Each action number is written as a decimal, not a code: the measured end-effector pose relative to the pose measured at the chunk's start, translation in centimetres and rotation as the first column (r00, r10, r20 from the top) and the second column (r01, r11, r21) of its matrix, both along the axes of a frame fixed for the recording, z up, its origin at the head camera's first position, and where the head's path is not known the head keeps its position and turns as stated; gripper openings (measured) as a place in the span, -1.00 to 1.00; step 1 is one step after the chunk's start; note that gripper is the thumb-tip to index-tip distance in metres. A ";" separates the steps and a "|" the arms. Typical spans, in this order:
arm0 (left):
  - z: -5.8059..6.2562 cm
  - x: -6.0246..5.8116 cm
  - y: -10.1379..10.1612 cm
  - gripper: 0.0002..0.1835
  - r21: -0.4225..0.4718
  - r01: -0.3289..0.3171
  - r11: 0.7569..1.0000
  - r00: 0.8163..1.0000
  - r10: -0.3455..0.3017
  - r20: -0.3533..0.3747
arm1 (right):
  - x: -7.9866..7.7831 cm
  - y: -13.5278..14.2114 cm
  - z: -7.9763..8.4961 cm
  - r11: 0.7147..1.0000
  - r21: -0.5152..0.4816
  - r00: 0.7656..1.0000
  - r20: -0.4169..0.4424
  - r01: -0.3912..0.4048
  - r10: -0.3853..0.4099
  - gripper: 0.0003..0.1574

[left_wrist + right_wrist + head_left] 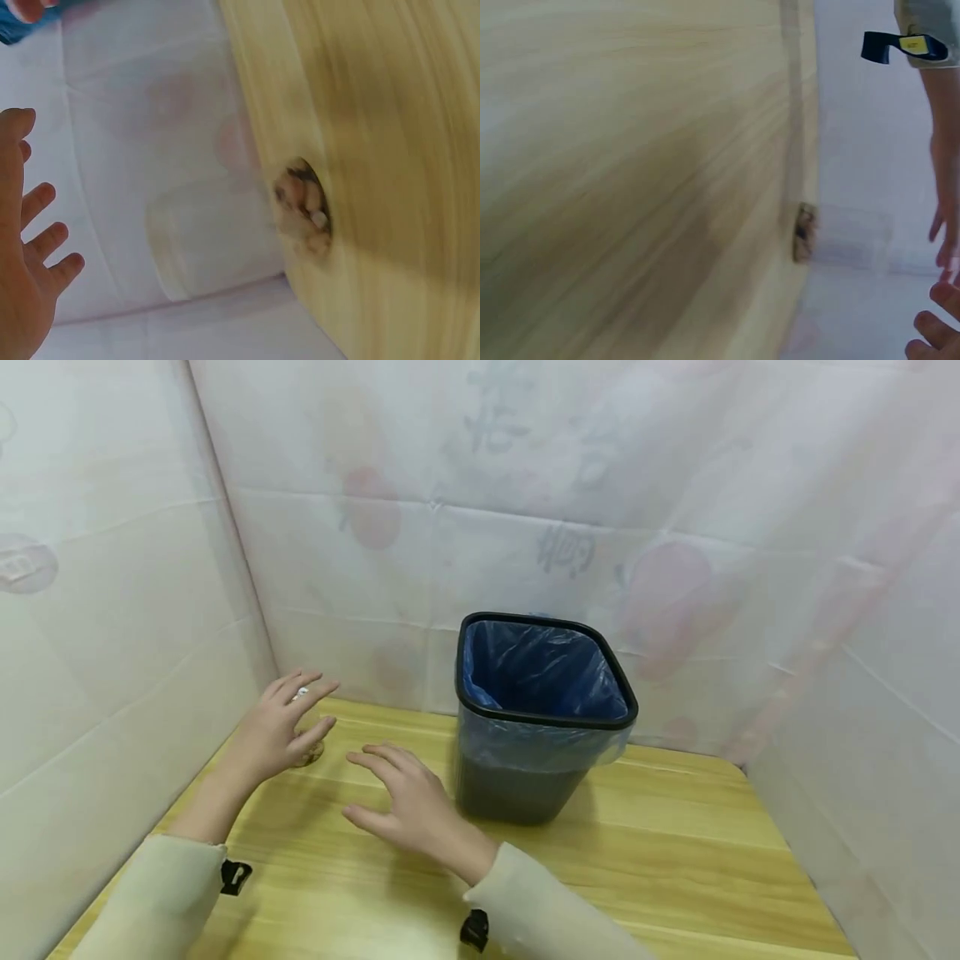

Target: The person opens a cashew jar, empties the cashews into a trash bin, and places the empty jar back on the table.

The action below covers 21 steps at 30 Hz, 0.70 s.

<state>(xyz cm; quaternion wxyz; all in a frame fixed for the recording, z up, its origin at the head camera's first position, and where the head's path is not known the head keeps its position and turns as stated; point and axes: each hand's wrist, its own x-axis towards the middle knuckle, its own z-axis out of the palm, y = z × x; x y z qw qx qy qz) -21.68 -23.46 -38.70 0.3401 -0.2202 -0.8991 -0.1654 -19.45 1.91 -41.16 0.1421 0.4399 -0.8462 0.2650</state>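
Note:
My left hand (273, 727) hovers at the table's left side with its fingers spread, holding nothing. Close by it stands a clear see-through jar (217, 240) with several brown, nut-like pieces (304, 214) at its bottom; blur hides their exact kind. In the head view the left hand covers most of the jar, and only some brown contents (311, 755) show past the thumb. My right hand (416, 797), also empty with fingers apart, is in the air between the jar and the bin. The right wrist view shows the jar (851, 236) too, apart from the fingers.
A dark waste bin (517, 785) with a black rim and a blue plastic liner (540, 668) stands at the back middle of the wooden table (675, 843). Pale printed cloth walls (360, 577) enclose the table's back and both sides.

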 end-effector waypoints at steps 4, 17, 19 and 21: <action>-0.4 -0.3 -1.1 -0.45 0.005 -0.034 0.999 0.999 0.034 0.037 | -1.2 -2.3 -1.0 1.000 0.015 0.989 0.149 0.018 -0.020 -0.16; -1.4 -1.6 -3.6 -0.39 0.000 -0.140 0.990 0.951 0.135 0.278 | -4.8 -8.1 -3.7 0.984 -0.062 0.843 0.527 0.170 -0.112 0.08; -1.6 -1.9 -3.8 -0.31 -0.005 -0.168 0.986 0.925 0.160 0.345 | -5.3 -8.9 -4.2 0.978 -0.080 0.804 0.584 0.195 -0.112 0.12; -1.7 -2.2 -3.8 -0.23 -0.013 -0.186 0.982 0.896 0.176 0.408 | -5.8 -9.4 -4.7 0.970 -0.098 0.772 0.626 0.222 -0.114 0.16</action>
